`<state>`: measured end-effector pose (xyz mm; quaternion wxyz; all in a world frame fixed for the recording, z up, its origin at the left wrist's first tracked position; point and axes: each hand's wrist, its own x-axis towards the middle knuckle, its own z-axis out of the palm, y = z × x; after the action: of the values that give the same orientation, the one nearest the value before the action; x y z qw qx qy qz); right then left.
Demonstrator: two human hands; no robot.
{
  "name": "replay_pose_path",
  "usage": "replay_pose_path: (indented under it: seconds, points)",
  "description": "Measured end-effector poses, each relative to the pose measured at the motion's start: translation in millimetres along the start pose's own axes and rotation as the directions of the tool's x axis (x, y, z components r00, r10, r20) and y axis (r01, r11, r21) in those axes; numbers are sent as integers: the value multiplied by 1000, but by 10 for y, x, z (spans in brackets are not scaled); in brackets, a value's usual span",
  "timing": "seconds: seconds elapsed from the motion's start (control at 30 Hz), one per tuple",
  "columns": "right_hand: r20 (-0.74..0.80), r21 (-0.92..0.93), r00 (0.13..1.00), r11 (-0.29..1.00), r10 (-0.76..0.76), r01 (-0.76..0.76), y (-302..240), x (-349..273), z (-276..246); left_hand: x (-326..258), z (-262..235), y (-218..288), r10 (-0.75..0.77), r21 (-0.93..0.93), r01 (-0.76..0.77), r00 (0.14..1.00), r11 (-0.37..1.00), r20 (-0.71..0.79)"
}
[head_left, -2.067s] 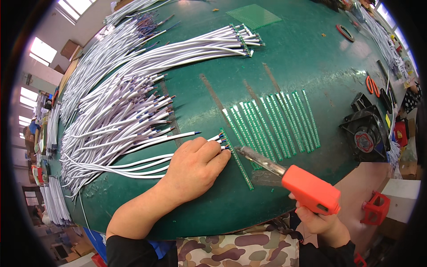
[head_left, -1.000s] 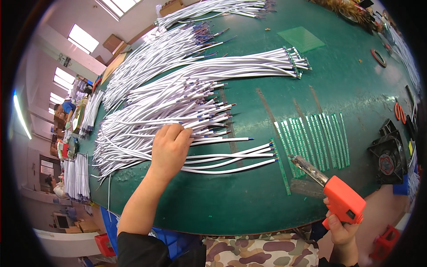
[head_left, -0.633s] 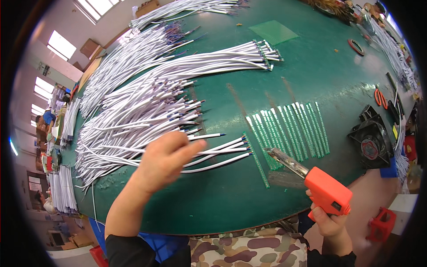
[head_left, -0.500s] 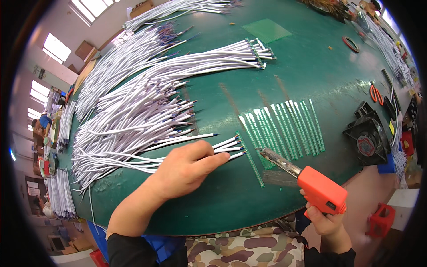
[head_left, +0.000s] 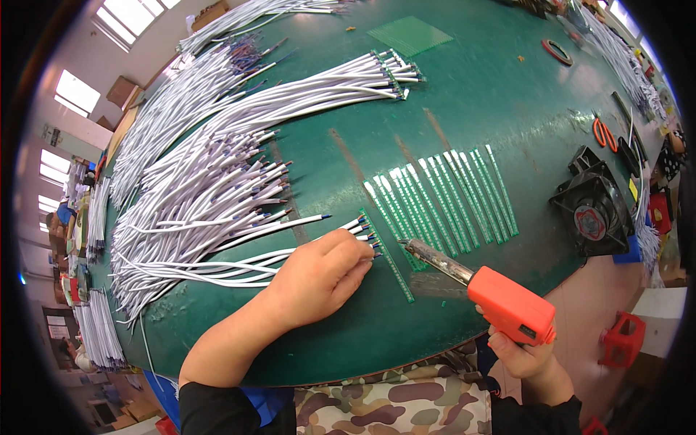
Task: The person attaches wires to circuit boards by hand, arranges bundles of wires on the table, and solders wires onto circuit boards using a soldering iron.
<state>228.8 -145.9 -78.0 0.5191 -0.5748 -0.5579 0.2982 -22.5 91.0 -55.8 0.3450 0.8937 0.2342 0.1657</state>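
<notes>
My left hand (head_left: 315,279) lies on a few white cables (head_left: 239,261), pinning their stripped ends against a narrow green circuit strip (head_left: 388,257) on the green table (head_left: 464,94). My right hand (head_left: 525,359) grips an orange soldering gun (head_left: 507,304); its metal tip (head_left: 417,250) points left, close to the cable ends and the strip. Several more green strips (head_left: 442,199) lie side by side just beyond the tip.
Large heaps of white cables (head_left: 196,188) cover the table's left half, and a bundle (head_left: 341,80) lies farther back. A black fan (head_left: 591,214) stands at the right edge, with orange scissors (head_left: 603,133) behind it. A red stool (head_left: 623,339) stands on the floor.
My left hand reached left into the cable heap, then came back right with a few cables and pressed their ends down at the green strip. The soldering gun stayed close by.
</notes>
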Motion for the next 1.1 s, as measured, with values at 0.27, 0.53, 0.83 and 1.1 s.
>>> replay_pose_path:
  seconds: [0.27, 0.53, 0.83, 1.1]
  points:
    - [56, 50, 994, 994, 92, -95, -15, 19, -38, -10, 109, -92, 379, 368, -339, 925, 866, -41]
    - [113, 33, 993, 999, 29, -33, 70, -8, -28, -11, 138, -112, 385, 459, -343, 923, 820, 2]
    - [138, 39, 990, 999, 10, -16, 67, 63, 13, 7, 150, -108, 373, 456, -344, 928, 821, 29]
    - [151, -11, 988, 1000, 24, -23, 42, 74, -2, 13, 144, -93, 360, 459, -339, 932, 821, 44]
